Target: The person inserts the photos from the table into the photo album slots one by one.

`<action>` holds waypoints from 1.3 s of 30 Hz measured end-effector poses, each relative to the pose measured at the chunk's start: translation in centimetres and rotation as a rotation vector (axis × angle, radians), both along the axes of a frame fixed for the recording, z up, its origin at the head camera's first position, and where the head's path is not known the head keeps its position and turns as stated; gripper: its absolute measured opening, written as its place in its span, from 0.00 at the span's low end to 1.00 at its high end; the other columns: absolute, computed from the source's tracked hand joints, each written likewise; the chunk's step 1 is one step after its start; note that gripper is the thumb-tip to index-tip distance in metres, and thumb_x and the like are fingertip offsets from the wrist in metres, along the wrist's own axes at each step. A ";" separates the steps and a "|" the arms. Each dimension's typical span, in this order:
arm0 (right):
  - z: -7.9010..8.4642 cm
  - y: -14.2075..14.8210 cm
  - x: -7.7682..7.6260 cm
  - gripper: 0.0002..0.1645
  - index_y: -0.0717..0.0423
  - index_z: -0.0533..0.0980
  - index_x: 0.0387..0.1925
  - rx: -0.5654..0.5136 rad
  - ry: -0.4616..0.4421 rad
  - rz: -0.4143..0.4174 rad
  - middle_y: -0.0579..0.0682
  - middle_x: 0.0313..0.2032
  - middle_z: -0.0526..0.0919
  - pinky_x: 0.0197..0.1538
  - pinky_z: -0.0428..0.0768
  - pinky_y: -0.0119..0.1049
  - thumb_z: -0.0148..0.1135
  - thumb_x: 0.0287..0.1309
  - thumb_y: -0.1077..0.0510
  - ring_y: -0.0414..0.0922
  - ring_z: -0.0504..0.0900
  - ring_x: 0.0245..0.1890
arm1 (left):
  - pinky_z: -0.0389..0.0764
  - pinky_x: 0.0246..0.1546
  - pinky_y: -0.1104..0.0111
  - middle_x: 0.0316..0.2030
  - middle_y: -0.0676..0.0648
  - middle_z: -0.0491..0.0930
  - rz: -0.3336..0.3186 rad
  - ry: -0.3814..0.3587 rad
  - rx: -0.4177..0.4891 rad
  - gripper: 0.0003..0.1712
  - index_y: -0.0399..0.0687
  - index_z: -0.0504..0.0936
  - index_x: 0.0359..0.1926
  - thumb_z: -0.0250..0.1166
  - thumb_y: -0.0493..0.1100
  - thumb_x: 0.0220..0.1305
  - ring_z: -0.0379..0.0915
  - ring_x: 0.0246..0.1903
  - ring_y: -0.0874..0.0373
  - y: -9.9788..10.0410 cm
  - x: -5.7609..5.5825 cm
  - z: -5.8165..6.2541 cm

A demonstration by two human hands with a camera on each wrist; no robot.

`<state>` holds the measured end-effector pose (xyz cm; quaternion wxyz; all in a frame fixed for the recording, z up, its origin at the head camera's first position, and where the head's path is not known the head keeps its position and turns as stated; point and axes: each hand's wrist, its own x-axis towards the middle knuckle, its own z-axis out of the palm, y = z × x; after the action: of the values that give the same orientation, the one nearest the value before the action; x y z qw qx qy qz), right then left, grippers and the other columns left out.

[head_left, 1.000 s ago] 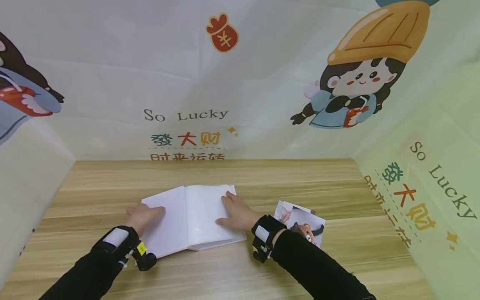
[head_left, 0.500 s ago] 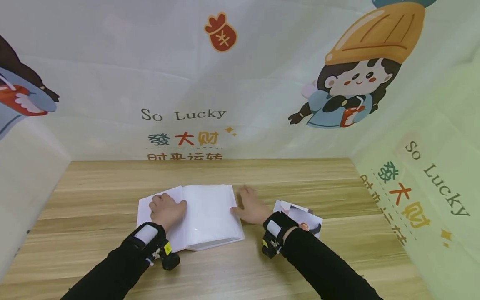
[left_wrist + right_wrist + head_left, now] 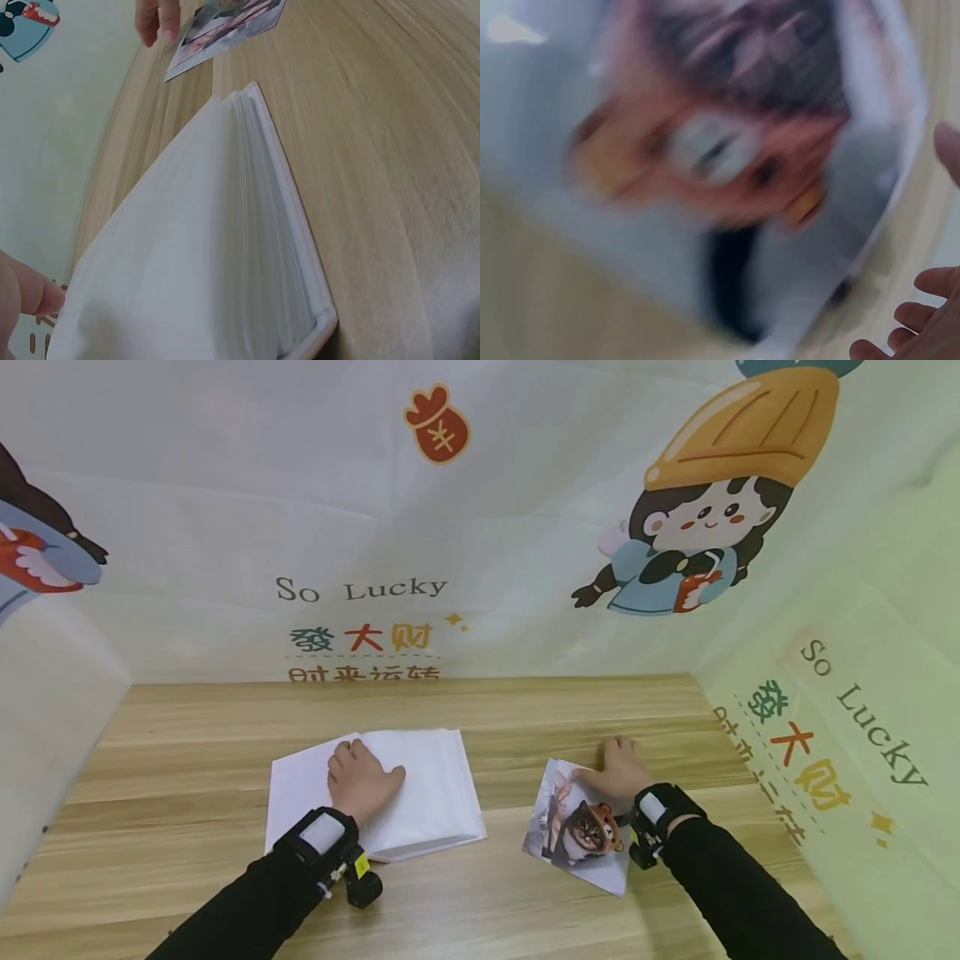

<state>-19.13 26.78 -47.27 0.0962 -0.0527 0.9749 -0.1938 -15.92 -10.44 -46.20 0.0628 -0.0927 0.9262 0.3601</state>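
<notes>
Poises empty left fingers (image 3: 352,764) over album (image 3: 435,793); parts empty right fingers (image 3: 620,750) beside photos (image 3: 577,843); could skew them by brushing edges.

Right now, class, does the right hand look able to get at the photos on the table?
Probably yes: the right hand is at the photos' edge, and nothing shows between it and the photos. The left hand is over the open book, out of the way.

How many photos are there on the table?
2 visible: the cat photo on top, by the right hand, and a second photo partly covered beneath it, showing at left. More may be hidden underneath.
</notes>
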 end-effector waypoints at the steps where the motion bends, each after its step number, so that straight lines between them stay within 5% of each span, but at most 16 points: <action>1: 0.0 0.5 0.5 0.45 0.81 0.64 0.55 0.001 -0.011 -0.008 0.79 0.57 0.62 0.58 0.66 0.60 0.68 0.57 0.44 0.71 0.59 0.59 | 0.45 0.64 0.40 0.62 0.18 0.46 -0.002 0.001 0.001 0.45 0.13 0.48 0.63 0.60 0.45 0.62 0.40 0.64 0.27 0.1 0.1 0.0; 16: -2.0 2.7 5.1 0.45 0.76 0.70 0.54 -0.011 0.086 -0.022 0.76 0.55 0.66 0.54 0.68 0.61 0.74 0.50 0.42 0.70 0.63 0.56 | 0.33 0.67 0.41 0.69 0.18 0.32 -0.062 -0.024 -0.045 0.52 0.15 0.39 0.69 0.60 0.48 0.64 0.25 0.70 0.26 1.0 0.4 -0.9; 21: -2.1 2.8 6.1 0.48 0.76 0.69 0.59 -0.005 0.102 -0.065 0.75 0.55 0.67 0.51 0.68 0.61 0.74 0.50 0.42 0.68 0.65 0.53 | 0.31 0.67 0.42 0.70 0.19 0.30 -0.075 -0.025 -0.041 0.52 0.17 0.38 0.70 0.59 0.47 0.64 0.23 0.70 0.28 0.8 0.2 -1.2; 28: -2.5 3.0 7.2 0.48 0.81 0.68 0.51 0.056 0.126 -0.139 0.76 0.49 0.68 0.48 0.71 0.59 0.75 0.48 0.43 0.68 0.68 0.48 | 0.29 0.67 0.43 0.70 0.20 0.31 -0.088 0.031 -0.033 0.51 0.18 0.39 0.70 0.60 0.45 0.64 0.23 0.71 0.30 0.6 -0.1 -2.1; 39: -2.2 2.3 8.3 0.45 0.79 0.64 0.46 0.009 0.105 -0.279 0.73 0.42 0.65 0.42 0.69 0.54 0.77 0.46 0.45 0.66 0.66 0.44 | 0.30 0.67 0.43 0.70 0.20 0.30 -0.150 0.008 -0.079 0.50 0.17 0.39 0.70 0.59 0.45 0.66 0.23 0.70 0.29 0.3 0.0 -1.3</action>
<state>-10.85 29.13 -49.43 0.0175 0.0736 0.9773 -0.1979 -15.87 -10.11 -47.53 0.0821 -0.0241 0.9443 0.3177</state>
